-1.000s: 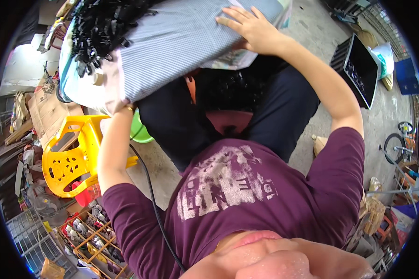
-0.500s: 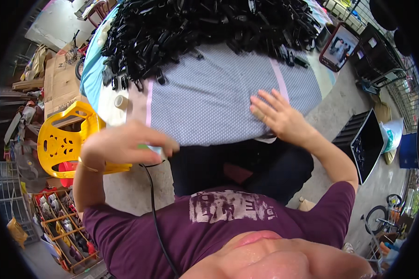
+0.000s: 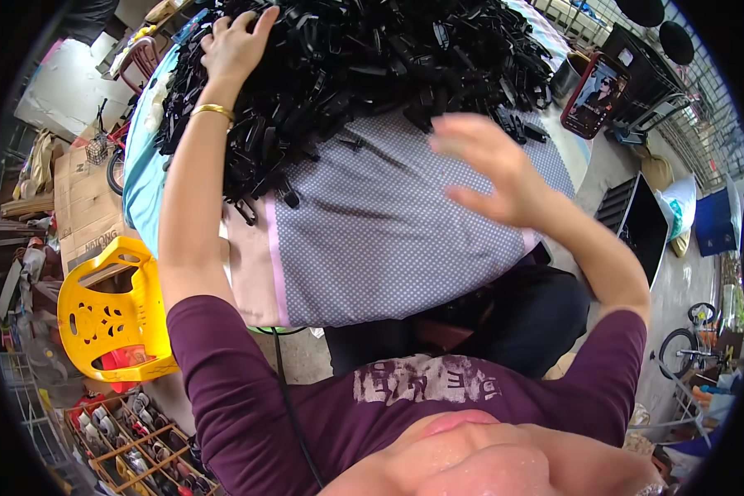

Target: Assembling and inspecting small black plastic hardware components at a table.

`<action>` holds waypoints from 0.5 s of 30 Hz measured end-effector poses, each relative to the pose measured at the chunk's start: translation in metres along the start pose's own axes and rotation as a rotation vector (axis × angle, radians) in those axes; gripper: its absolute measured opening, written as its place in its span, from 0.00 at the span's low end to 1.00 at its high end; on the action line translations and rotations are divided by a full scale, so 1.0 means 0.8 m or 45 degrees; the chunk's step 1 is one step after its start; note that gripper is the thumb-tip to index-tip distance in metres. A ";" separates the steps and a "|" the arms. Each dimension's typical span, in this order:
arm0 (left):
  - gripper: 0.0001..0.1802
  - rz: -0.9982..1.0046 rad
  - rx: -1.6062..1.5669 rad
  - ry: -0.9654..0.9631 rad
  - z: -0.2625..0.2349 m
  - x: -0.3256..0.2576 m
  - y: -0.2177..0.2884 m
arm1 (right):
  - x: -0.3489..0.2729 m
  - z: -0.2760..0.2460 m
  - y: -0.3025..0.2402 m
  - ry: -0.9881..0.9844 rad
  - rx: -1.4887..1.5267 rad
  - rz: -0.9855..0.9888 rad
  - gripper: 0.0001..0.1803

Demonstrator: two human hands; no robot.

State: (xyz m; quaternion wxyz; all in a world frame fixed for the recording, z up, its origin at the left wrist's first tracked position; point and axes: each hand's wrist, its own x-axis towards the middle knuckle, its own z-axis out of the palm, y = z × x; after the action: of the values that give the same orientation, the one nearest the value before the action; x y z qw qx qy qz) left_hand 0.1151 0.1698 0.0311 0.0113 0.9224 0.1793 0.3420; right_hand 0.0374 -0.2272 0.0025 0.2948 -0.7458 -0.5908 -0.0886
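My left hand [image 3: 236, 45] rests on the heap of black plastic parts [image 3: 364, 74] at twelve o'clock, fingers curled loosely into it, a gold bangle [image 3: 212, 109] on the wrist. My right hand [image 3: 492, 169] hangs open and empty over the dotted cloth [image 3: 380, 240], blurred. At two o'clock a phone [image 3: 595, 95] leans beside a dark cup [image 3: 566, 78]. A yellow plastic chair [image 3: 112, 314] stands at eight o'clock, with a rack of bottles [image 3: 120, 430] below it.

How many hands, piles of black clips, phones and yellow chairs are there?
Hands: 2, the left hand and the right hand
Pile of black clips: 1
Phone: 1
Yellow chair: 1
Total: 5
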 end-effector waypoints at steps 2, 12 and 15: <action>0.32 0.009 -0.037 0.001 0.002 -0.013 0.019 | 0.068 0.028 0.021 0.229 -0.276 -0.085 0.36; 0.27 0.042 -0.498 0.081 -0.023 -0.089 0.124 | 0.161 0.070 0.094 0.244 -0.361 0.110 0.53; 0.23 0.178 -0.566 0.322 -0.004 -0.108 0.135 | 0.137 0.068 0.088 0.385 -0.436 -0.032 0.45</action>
State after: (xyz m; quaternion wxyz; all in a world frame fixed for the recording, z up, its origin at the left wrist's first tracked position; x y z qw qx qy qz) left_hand 0.0870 0.0395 -0.0051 0.1674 0.8573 0.0357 0.4856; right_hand 0.1228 -0.1158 -0.0128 0.2479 -0.7557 -0.5257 -0.3019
